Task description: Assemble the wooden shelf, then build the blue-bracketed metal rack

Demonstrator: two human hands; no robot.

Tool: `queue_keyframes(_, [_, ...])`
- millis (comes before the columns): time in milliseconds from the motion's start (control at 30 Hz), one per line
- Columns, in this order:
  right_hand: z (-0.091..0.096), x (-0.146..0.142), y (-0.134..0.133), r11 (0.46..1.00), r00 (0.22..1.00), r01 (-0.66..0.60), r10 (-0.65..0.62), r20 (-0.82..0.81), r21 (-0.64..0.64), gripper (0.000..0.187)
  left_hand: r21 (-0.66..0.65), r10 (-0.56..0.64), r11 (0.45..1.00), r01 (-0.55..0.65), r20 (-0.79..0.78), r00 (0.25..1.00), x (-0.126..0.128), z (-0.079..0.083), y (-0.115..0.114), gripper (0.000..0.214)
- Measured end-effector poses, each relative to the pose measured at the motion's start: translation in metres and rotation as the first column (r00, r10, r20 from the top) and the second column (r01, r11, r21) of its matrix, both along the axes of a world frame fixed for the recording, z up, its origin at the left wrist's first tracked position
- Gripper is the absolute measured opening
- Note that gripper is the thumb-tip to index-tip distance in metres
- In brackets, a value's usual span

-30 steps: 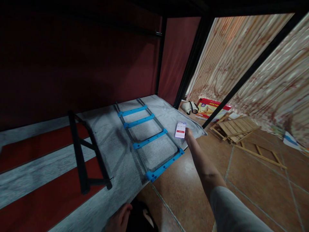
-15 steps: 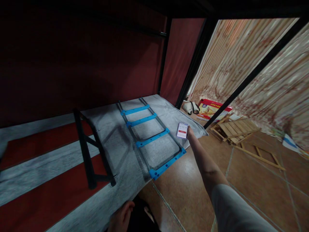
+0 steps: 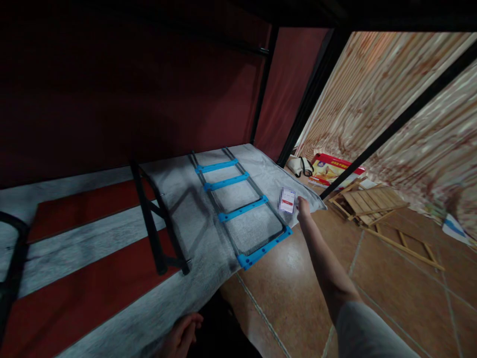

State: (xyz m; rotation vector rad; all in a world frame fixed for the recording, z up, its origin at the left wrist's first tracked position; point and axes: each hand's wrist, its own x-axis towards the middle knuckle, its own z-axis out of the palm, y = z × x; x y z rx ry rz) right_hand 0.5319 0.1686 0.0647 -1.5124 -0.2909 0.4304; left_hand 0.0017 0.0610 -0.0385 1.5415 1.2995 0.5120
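A phone [image 3: 287, 201] with a lit screen showing a red bar lies face up on the grey cloth [image 3: 248, 236]. Just right of it is my right hand [image 3: 303, 206], its fingers bunched and a small gap between it and the phone. To the left of the phone lies a rack frame of dark tubes with blue crossbars [image 3: 243, 214]. My left hand [image 3: 187, 330] is low in the view near the cloth's front edge, fingers curled, with nothing visible in it. A black tubular metal frame [image 3: 152, 223] stands beyond it.
Red boards [image 3: 93, 278] lie on the cloth at left, beside another black tube part [image 3: 15, 248]. Black posts [image 3: 402, 117] rise at right. On the tiled floor are a wooden folding piece [image 3: 372, 203], a red box [image 3: 331, 169] and a white bag [image 3: 299, 166].
The view has shifted left, bringing in another black tube part. My right hand has drawn slightly away from the phone, which stays on the cloth. More of my left hand's fingers show.
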Motion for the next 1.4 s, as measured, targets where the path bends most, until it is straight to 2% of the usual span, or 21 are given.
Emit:
queue_keyframes(100, [-0.002, -0.045, -0.018, 0.997, 0.997, -0.071, 0.071, -0.019, -0.002, 0.021, -0.050, 0.034, 0.998, -0.035, -0.024, 0.999, -0.027, 0.017, -0.015, 0.050])
queue_keyframes(167, [-0.007, -0.092, -0.032, 0.975, 0.975, -0.216, 0.219, -0.042, 0.056, 0.027, -0.070, 0.038, 0.997, -0.041, -0.036, 0.999, -0.046, 0.031, -0.025, 0.047])
queue_keyframes(233, [-0.012, -0.146, -0.044, 0.920, 0.917, -0.383, 0.390, -0.086, 0.083, 0.033, -0.059, 0.081, 0.995, -0.084, -0.055, 0.995, -0.067, 0.044, -0.032, 0.043])
queue_keyframes(300, [-0.018, -0.203, -0.053, 0.847, 0.835, -0.524, 0.531, -0.142, 0.083, 0.031, -0.030, 0.163, 0.986, -0.166, -0.074, 0.984, -0.090, 0.053, -0.039, 0.041])
queue_keyframes(400, [-0.031, -0.279, -0.053, 0.754, 0.738, -0.653, 0.655, -0.161, 0.072, 0.025, 0.030, 0.339, 0.941, -0.338, -0.107, 0.935, -0.130, 0.058, -0.051, 0.040])
queue_keyframes(467, [-0.044, -0.315, -0.046, 0.723, 0.715, -0.690, 0.688, -0.123, 0.033, 0.022, 0.078, 0.480, 0.877, -0.474, -0.113, 0.870, -0.158, 0.060, -0.059, 0.041])
queue_keyframes(533, [-0.059, -0.337, -0.038, 0.711, 0.711, -0.703, 0.700, -0.069, -0.028, 0.022, 0.126, 0.623, 0.781, -0.612, -0.089, 0.777, -0.186, 0.063, -0.065, 0.041])
queue_keyframes(633, [-0.078, -0.350, -0.032, 0.680, 0.683, -0.718, 0.730, 0.041, -0.148, 0.024, 0.182, 0.796, 0.596, -0.782, -0.012, 0.605, -0.224, 0.073, -0.063, 0.039])
queue_keyframes(700, [-0.087, -0.353, -0.029, 0.657, 0.643, -0.720, 0.753, 0.140, -0.222, 0.025, 0.201, 0.862, 0.486, -0.850, 0.053, 0.505, -0.245, 0.077, -0.053, 0.038])
queue_keyframes(767, [-0.093, -0.353, -0.026, 0.627, 0.585, -0.732, 0.779, 0.225, -0.266, 0.027, 0.220, 0.879, 0.437, -0.872, 0.098, 0.466, -0.262, 0.078, -0.037, 0.039])
queue_keyframes(800, [-0.095, -0.353, -0.025, 0.606, 0.552, -0.742, 0.795, 0.252, -0.287, 0.028, 0.240, 0.880, 0.432, -0.870, 0.101, 0.465, -0.269, 0.077, -0.029, 0.039])
queue_keyframes(867, [-0.097, -0.352, -0.022, 0.563, 0.493, -0.759, 0.825, 0.275, -0.328, 0.028, 0.304, 0.864, 0.461, -0.834, 0.058, 0.500, -0.277, 0.073, -0.010, 0.036])
queue_keyframes(967, [-0.099, -0.347, -0.018, 0.517, 0.432, -0.760, 0.854, 0.290, -0.392, 0.026, 0.380, 0.790, 0.586, -0.716, -0.072, 0.609, -0.276, 0.065, 0.015, 0.027])
queue_keyframes(1133, [-0.098, -0.343, -0.010, 0.441, 0.304, -0.715, 0.895, 0.327, -0.542, 0.018, 0.380, 0.684, 0.713, -0.589, -0.193, 0.703, -0.265, 0.053, 0.036, 0.020])
queue_keyframes(1267, [-0.098, -0.345, -0.007, 0.455, 0.264, -0.658, 0.885, 0.383, -0.600, 0.021, 0.428, 0.636, 0.758, -0.492, -0.322, 0.701, -0.259, 0.053, 0.036, 0.023])
queue_keyframes(1400, [-0.095, -0.348, -0.008, 0.449, 0.221, -0.631, 0.886, 0.408, -0.632, 0.028, 0.352, 0.619, 0.784, -0.511, -0.384, 0.685, -0.255, 0.061, 0.038, 0.024])
